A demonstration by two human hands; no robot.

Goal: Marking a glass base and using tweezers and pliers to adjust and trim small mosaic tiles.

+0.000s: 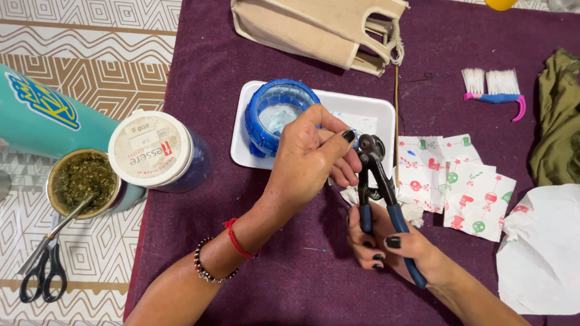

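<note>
- Right hand [389, 244]: wrapped tight round the blue handles of the nippers [377, 181], head pointing up and away from the body so the cutting end meets the other grip at working height.
- Left hand [311, 160]: fingertips pinched together on a small pale-blue piece [356, 137], offered straight into the nipper head; piece largely hidden, exact shape not discernible.
- Nipper head: touching or just beside that pinch; whether biting the piece, impossible to say.
- White tray [380, 111]: just beyond both grips, placed to catch fragments.
- Blue mosaic-covered jar [279, 115]: standing in the tray, directly behind the left grip, within easy reach.
- Patterned paper squares [465, 187]: right of the right grip, laid flat on the purple cloth [290, 284] covering the tabletop.
- Scissors [43, 271]: well apart, far left.
</note>
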